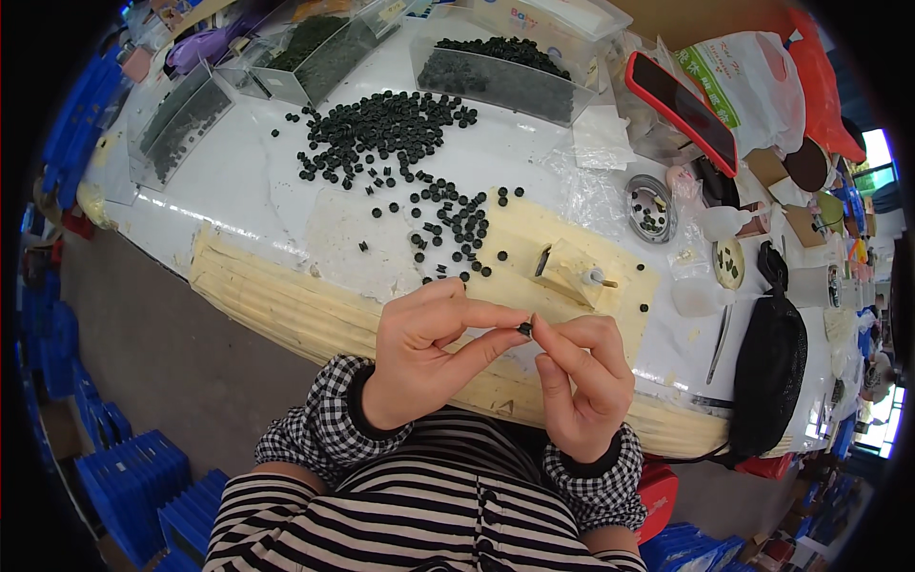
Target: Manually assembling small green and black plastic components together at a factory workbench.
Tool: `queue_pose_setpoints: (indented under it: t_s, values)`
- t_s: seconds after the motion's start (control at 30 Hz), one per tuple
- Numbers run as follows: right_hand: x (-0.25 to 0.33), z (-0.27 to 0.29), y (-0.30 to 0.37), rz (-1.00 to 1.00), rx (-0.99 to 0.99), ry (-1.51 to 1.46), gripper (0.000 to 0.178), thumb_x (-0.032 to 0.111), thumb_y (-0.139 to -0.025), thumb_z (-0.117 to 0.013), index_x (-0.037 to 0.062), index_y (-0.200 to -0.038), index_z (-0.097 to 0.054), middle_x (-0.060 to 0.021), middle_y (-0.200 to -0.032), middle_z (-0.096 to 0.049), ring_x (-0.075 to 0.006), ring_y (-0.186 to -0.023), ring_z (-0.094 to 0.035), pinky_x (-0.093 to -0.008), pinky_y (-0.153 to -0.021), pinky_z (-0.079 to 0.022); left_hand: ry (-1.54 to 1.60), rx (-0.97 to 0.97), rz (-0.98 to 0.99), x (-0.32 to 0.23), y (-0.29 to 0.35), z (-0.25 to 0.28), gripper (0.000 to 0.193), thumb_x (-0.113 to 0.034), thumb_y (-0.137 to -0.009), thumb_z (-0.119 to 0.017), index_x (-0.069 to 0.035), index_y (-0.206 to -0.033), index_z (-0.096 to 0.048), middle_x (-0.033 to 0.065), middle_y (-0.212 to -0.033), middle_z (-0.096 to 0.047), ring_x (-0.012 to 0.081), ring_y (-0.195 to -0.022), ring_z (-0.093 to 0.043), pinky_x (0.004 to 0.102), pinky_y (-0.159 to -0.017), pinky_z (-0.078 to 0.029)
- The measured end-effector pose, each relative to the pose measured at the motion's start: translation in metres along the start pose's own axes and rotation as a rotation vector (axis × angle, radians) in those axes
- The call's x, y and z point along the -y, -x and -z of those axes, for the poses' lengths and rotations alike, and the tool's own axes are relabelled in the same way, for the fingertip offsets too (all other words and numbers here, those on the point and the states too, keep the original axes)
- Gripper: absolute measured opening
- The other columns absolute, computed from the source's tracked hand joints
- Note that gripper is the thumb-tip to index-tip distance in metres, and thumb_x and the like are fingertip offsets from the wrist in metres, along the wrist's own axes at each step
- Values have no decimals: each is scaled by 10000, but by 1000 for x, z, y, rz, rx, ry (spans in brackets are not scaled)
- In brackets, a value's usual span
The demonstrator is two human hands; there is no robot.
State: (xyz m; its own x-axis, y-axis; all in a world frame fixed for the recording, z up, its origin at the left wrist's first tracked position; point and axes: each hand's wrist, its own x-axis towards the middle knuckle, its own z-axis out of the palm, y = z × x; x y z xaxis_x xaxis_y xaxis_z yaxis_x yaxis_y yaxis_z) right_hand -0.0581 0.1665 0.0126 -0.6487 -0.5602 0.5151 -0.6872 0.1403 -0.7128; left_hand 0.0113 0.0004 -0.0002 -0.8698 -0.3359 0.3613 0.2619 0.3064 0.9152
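Observation:
Just past the table's front edge, my left hand (424, 348) pinches a small black grooved part (524, 329) between thumb and index finger. From the right, my right hand (588, 377) is closed in, its index fingertip against the same part and its thumb bent lower down. Fingertips cover most of the part. Beyond my hands, loose black parts of the same look (462, 224) are scattered on the white table, and a dense heap of them (381, 129) lies farther back. A small fixture with a metal pin (577, 274) stands on a yellowish taped patch, beyond my right hand.
Clear bins with black parts (505, 81) line the back. Right are a red-cased phone (681, 112), a round dish of parts (651, 210), tweezers (720, 343) and a black mesh pouch (770, 367). Yellowish padding (276, 291) covers the front edge. Blue crates (133, 486) stand below left.

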Motion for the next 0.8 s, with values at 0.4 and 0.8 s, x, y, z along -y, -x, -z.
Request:
queue_pose_setpoints:
  t_s: [0.4, 0.8]
  values:
    - [1, 1, -1, -2, 7, 4, 349, -34, -750, -701, 41, -1090, -704, -63, -850, -621, -221, -756, -556, -313, -691, -442, -1, -1, 0, 0, 0, 0, 243, -3, -726, -777, -75, -956, -745, -30, -605, -424, 50, -521, -321, 220, -459, -234]
    - [0, 0, 1, -32, -21, 26, 357, -62, -734, -692, 26, -1080, -703, -67, -843, -612, -227, -771, -554, -319, -703, -440, -577, -58, 73, 5, -18, 25, 152, -41, -791, -713, -47, -940, -687, 86, -716, -585, 211, -511, -547, 302, -488, -418]
